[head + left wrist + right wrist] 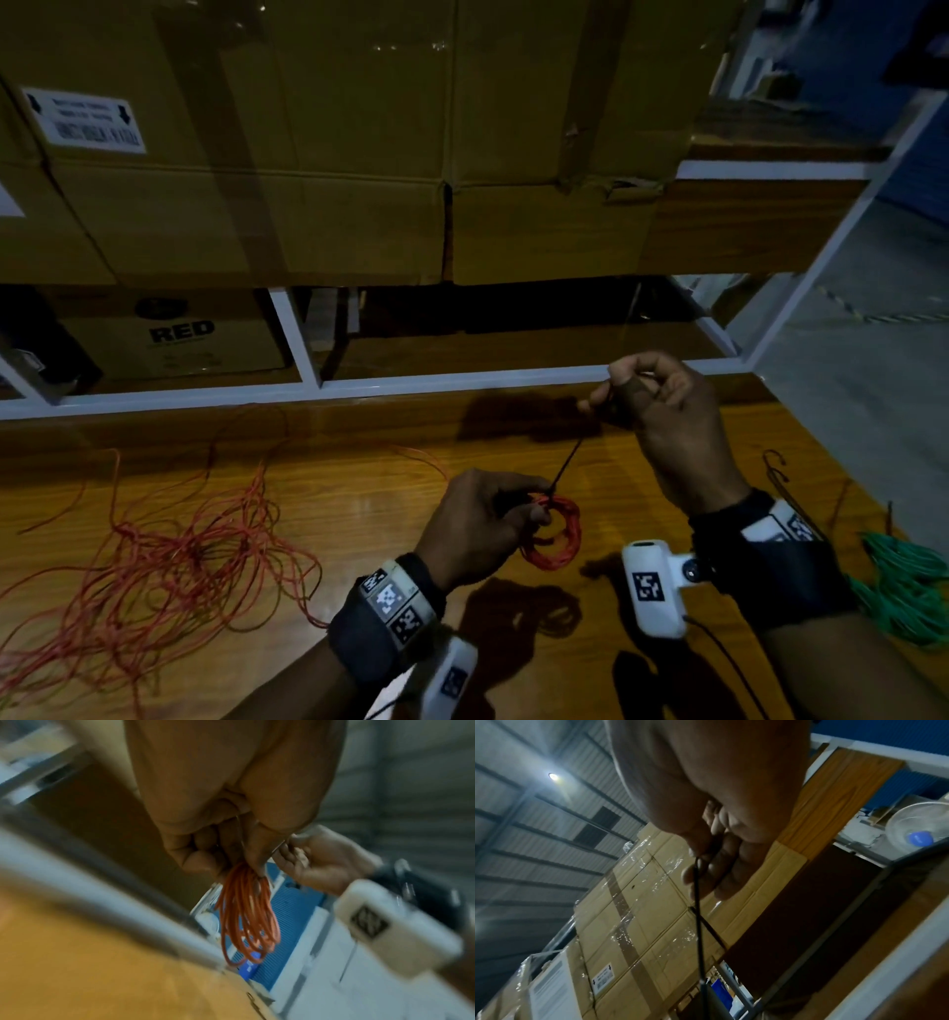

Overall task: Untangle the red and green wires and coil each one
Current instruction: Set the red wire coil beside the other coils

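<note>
My left hand (493,519) grips a small coil of red wire (557,534) just above the wooden table (359,509). In the left wrist view the coil (246,914) hangs from the curled fingers (200,854). From it a taut strand of wire (567,460) runs up to my right hand (642,390), which pinches it higher and farther back. The strand (698,923) looks dark against the boxes in the right wrist view. The loose rest of the red wire (169,560) sprawls in a tangle at the left. A bundle of green wire (909,586) lies at the right edge.
Large cardboard boxes (318,154) stand on a white-framed shelf (359,383) right behind the table. A smaller box marked RED (174,334) sits lower left. A thin dark hooked wire piece (775,465) lies near my right wrist. Bare floor (873,360) lies beyond the table's right edge.
</note>
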